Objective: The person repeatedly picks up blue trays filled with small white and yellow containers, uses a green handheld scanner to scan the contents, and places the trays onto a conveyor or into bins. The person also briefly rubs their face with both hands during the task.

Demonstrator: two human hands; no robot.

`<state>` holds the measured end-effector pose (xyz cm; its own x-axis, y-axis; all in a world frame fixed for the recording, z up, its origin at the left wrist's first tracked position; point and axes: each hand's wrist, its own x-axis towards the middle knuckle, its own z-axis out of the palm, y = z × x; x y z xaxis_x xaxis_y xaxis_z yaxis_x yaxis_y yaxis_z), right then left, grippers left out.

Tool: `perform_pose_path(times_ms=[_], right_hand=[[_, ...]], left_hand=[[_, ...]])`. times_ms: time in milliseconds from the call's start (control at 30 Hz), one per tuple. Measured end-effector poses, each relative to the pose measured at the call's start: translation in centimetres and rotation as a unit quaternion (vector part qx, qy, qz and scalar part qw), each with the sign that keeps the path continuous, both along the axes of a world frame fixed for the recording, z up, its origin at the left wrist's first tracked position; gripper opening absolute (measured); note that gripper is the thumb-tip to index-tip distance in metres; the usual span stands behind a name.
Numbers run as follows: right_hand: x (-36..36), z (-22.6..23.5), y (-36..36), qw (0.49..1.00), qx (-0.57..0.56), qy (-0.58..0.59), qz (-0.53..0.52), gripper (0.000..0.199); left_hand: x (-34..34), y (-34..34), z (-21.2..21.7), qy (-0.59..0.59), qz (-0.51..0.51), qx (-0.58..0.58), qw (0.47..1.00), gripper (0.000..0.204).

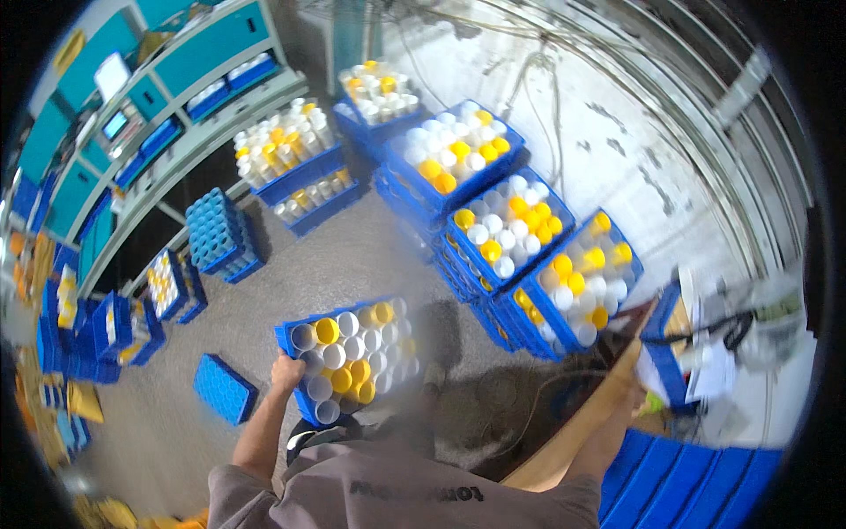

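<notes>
My left hand (285,370) is closed on the left rim of a blue crate (304,398). The crate holds upright white and yellow tubes (351,354), open at the top, in front of my body. Its right side is smeared by blur. My right forearm (604,441) reaches out to the right, beside a tan board (564,436). Its hand blends into the board and clutter there, so its fingers cannot be made out.
Stacked blue crates of white and yellow tubes (511,231) line the white wall. More tube crates (295,159) stand ahead, by a teal workbench (211,53). A blue-tube crate (218,231) and a flat blue tray (225,388) sit on the floor at left. Blue slats (687,480) lie lower right.
</notes>
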<state>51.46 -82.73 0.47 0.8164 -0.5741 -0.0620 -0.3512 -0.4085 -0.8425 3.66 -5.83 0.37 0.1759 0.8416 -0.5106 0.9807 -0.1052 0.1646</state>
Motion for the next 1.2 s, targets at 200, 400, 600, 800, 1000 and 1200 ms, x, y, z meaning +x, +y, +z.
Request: perform_pose_path(times_ms=[200, 400, 600, 800, 1000, 1200], right_hand=[[5.5, -1.2, -1.7, 0.999, -0.026, 0.028, -0.02, 0.04], [-1.1, -1.0, -0.1, 0.992, -0.09, 0.01, -0.085, 0.043], [-14.1, 2.7, 11.2, 0.993, -0.093, -0.004, -0.073, 0.046], [-27.5, 9.6, 30.1, 0.863, -0.365, 0.089, 0.337, 0.034], [-39.8, 10.9, 47.6, 0.749, -0.272, 0.107, 0.595, 0.027], [-53.1, 12.1, 59.3, 0.601, -0.225, 0.155, 0.751, 0.04]], left_hand=[[1.8, -3.4, 1.8, 0.033, 0.036, -0.058, 0.997, 0.076], [0.8, -3.3, 0.9, 0.069, 0.07, -0.045, 0.994, 0.076], [-3.8, -1.5, -1.1, 0.004, 0.109, -0.053, 0.993, 0.081], [-11.4, 2.8, -2.0, -0.04, 0.117, -0.035, 0.992, 0.084], [-19.0, 6.6, -2.2, -0.101, 0.149, -0.019, 0.984, 0.085], [-23.8, 7.2, -2.6, -0.121, 0.13, 0.04, 0.983, 0.081]])
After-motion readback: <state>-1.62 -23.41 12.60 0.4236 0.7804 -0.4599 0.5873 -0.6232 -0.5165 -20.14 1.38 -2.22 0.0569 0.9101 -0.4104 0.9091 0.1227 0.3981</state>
